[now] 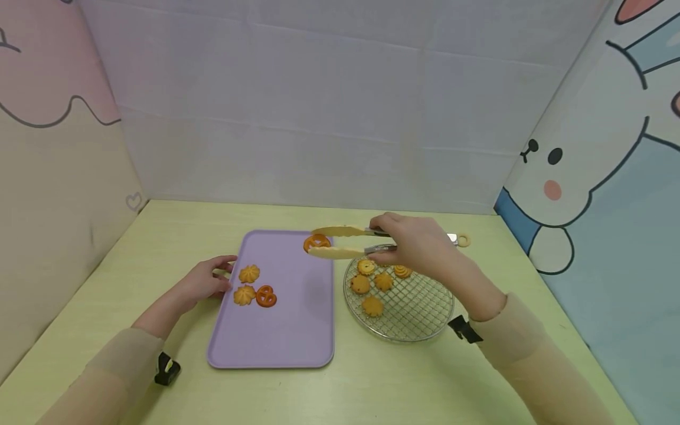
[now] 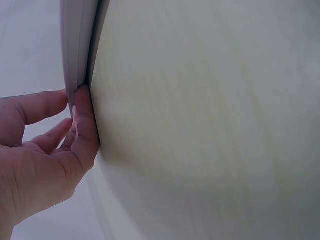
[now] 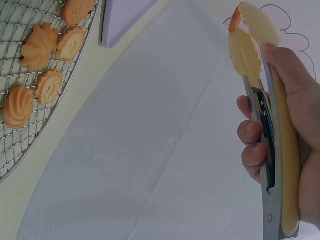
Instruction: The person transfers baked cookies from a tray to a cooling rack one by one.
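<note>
In the head view my right hand (image 1: 417, 242) grips a pair of food tongs (image 1: 337, 253) with yellow tips and metal arms. Between those tips is a pretzel (image 1: 317, 241), held over the far right corner of the purple tray (image 1: 276, 342). My left hand (image 1: 204, 280) pinches the tray's left edge; in the left wrist view the thumb lies on one side of the rim and fingers (image 2: 86, 122) on the other. On the tray's left side lie two flower-shaped cookies (image 1: 244, 295) and another pretzel (image 1: 266, 297).
A round wire rack (image 1: 414, 319) stands right of the tray, holding several cookies (image 1: 372, 306) toward its left and far side. My right hand and the tongs overlap its far part. A white wall (image 1: 319, 118) rises behind the pale table (image 1: 372, 389), with cartoon-printed panels on both sides.
</note>
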{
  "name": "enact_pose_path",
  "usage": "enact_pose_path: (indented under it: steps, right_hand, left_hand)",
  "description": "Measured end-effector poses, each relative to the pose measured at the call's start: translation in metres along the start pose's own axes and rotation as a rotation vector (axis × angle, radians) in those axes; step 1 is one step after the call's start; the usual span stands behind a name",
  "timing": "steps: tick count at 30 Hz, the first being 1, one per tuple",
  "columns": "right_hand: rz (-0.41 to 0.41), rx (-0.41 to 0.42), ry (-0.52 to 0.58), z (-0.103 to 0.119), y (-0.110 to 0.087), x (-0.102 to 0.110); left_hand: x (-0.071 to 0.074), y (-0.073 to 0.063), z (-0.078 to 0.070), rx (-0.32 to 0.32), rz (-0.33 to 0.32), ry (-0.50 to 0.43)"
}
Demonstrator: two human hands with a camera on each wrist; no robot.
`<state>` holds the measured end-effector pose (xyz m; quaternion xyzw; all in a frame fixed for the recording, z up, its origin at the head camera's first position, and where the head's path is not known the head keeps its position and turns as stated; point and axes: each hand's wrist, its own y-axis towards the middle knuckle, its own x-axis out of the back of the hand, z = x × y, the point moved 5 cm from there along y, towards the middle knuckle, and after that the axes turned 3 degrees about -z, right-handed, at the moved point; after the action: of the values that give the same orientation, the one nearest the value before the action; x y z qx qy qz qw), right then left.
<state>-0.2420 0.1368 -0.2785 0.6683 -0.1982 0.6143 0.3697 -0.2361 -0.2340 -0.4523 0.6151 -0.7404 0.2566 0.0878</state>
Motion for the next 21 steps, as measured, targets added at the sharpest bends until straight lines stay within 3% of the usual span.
enact_pose_path:
  steps: [10,21]
  right_hand:
    - [-0.083,0.060,-0.047,-0.014,-0.019,0.012]
    - [-0.141,0.070,-0.087,-0.034,-0.046,0.018]
  left_hand:
    - [0.000,0.001,0.000,0.008,-0.003,0.000]
    - [0.002,0.002,0.002,0.011,-0.004,-0.002]
